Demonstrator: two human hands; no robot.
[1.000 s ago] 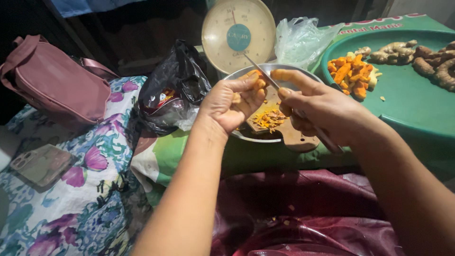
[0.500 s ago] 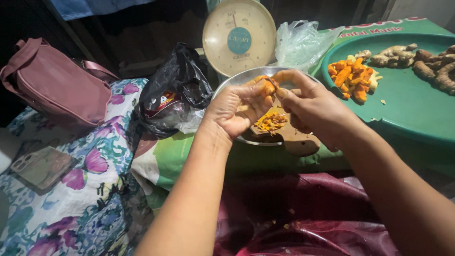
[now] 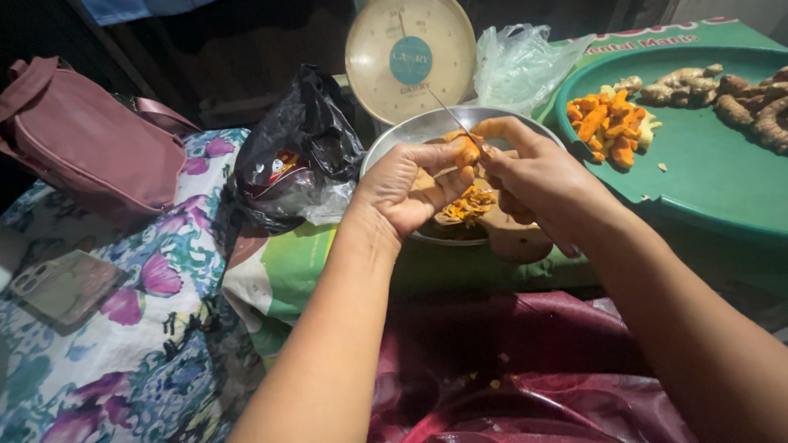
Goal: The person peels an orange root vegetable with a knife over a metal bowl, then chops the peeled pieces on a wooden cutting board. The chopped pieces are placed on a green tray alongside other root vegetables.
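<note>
Head view, so we're looking straight down at our own hands over a metal bowl. Our left hand is pinched around a small orange root, thumb and fingertips pressed onto it, holding it up just above the bowl. Our right hand is closed around a thin knife, with the blade poking up and away from the grip, right against the root's top end. Both hands are touching at the root, basically working the same piece.

Directly under the grip there's a little heap of orange scrapings sitting on a wooden board that rests across the bowl, so peeling looks well underway to us.

Off to the right of the hands, a green tray has a pile of cleaned orange pieces and, further along, a bunch of brown unpeeled roots. Going by that, we'd guess a fair share is done but there's plenty left.

Just beyond the grip stands a round kitchen scale with a clear plastic bag beside it. To the left sits a black plastic bag, then a pink handbag and a phone on the flowered cloth.
</note>
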